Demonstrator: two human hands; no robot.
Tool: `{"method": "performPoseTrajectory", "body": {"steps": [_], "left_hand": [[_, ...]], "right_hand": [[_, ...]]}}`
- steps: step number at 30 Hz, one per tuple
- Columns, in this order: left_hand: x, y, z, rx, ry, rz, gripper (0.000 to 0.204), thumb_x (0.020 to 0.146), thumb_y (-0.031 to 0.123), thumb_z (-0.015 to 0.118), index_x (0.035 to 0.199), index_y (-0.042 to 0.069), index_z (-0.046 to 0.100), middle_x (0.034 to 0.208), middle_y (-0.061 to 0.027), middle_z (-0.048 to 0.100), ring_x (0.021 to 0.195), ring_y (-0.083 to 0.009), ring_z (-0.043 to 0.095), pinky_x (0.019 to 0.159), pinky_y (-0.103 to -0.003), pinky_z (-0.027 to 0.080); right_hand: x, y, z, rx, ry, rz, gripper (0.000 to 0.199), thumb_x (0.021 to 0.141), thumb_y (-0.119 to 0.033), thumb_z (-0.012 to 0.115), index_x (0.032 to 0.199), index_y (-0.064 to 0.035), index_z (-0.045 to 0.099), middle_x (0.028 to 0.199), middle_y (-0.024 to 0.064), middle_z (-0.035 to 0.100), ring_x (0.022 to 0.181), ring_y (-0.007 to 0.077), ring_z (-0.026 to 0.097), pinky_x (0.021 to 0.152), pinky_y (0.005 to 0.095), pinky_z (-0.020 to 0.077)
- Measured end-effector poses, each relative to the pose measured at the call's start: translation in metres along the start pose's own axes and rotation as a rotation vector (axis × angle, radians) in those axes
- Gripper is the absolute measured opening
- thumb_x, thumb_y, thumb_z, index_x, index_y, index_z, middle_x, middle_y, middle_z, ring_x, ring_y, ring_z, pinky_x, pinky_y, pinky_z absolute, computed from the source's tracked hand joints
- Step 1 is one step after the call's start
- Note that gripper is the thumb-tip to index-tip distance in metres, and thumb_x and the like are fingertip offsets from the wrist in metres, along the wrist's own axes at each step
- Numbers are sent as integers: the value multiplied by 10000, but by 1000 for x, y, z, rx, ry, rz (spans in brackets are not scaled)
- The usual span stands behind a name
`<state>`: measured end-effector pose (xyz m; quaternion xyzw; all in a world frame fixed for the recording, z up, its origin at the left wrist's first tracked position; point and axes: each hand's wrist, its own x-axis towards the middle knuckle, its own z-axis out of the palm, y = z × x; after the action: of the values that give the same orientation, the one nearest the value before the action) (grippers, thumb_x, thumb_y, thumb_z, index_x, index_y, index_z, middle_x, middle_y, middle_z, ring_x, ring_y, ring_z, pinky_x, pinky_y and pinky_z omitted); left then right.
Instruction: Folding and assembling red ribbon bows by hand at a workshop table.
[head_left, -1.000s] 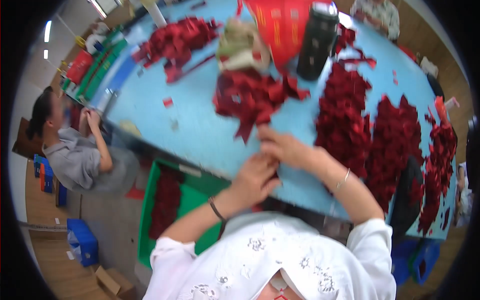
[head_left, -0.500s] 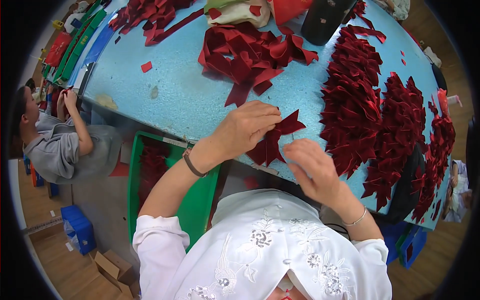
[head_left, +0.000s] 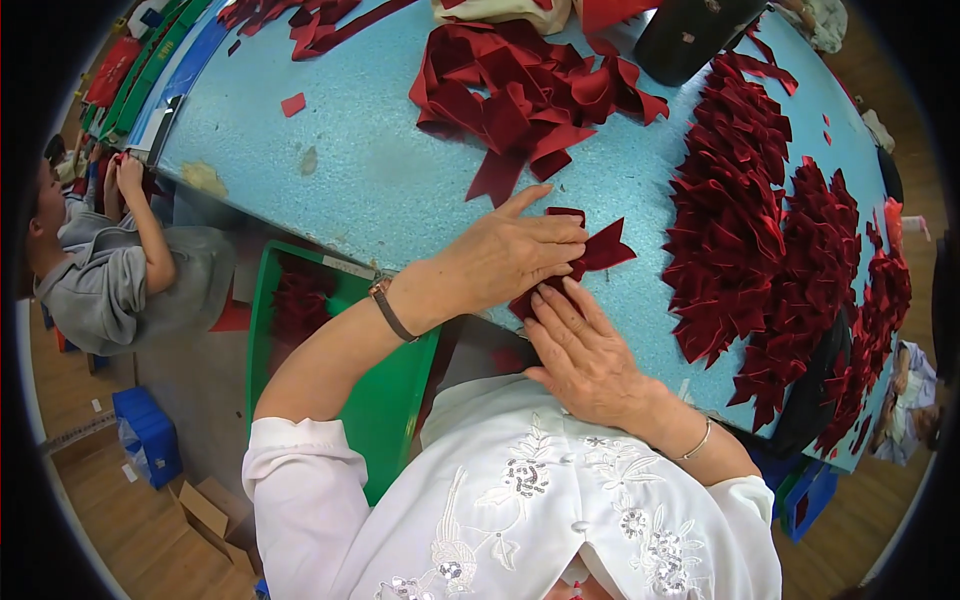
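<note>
A dark red ribbon piece (head_left: pixel 592 252), judged light, soft and slippery, is pressed flat on the blue table (head_left: pixel 380 180) under the left hand (head_left: pixel 505 260), fingers extended, while the open right hand (head_left: pixel 580 350) touches its edge at six o'clock, best pinched at folds.

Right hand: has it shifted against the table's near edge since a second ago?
Yes. The right hand has come back to the blue table's near edge, from farther in.
</note>
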<state>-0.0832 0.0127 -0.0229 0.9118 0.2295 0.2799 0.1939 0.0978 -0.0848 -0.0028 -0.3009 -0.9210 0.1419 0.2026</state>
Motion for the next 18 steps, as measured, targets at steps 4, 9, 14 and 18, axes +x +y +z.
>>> {"method": "performPoseTrajectory", "body": {"steps": [4, 9, 14, 18], "left_hand": [[-2, 1, 1, 4, 17, -8, 220, 806, 94, 657, 1016, 28, 662, 1136, -69, 641, 1093, -213, 595, 1088, -472, 344], [-4, 2, 5, -13, 33, -14, 233, 812, 95, 650, 1038, 39, 664, 1161, -67, 637, 1109, -213, 589, 1100, -475, 324], [-4, 6, 4, -59, 18, -64, 243, 828, 98, 638, 1065, 51, 664, 1187, -70, 629, 1138, -215, 574, 1110, -477, 303], [-1, 4, 1, -68, 14, -41, 227, 833, 81, 640, 1057, 47, 662, 1146, -82, 642, 1122, -226, 580, 1097, -455, 313]], "right_hand": [[3, -4, 7, 17, 3, -5, 507, 677, -178, 724, 1064, 104, 556, 1191, 297, 541, 1201, 413, 493, 1067, 527, 339], [12, -10, 15, 70, 29, -38, 487, 674, -164, 702, 1055, 103, 558, 1198, 295, 540, 1183, 405, 507, 1060, 511, 357], [16, -5, 29, 166, 68, -258, 470, 649, -128, 703, 1039, 94, 562, 1176, 250, 564, 1137, 382, 540, 1027, 511, 392], [6, -13, 20, 294, 132, -353, 391, 658, -57, 681, 1003, 86, 566, 1095, 211, 601, 1064, 364, 580, 973, 505, 440]]}}
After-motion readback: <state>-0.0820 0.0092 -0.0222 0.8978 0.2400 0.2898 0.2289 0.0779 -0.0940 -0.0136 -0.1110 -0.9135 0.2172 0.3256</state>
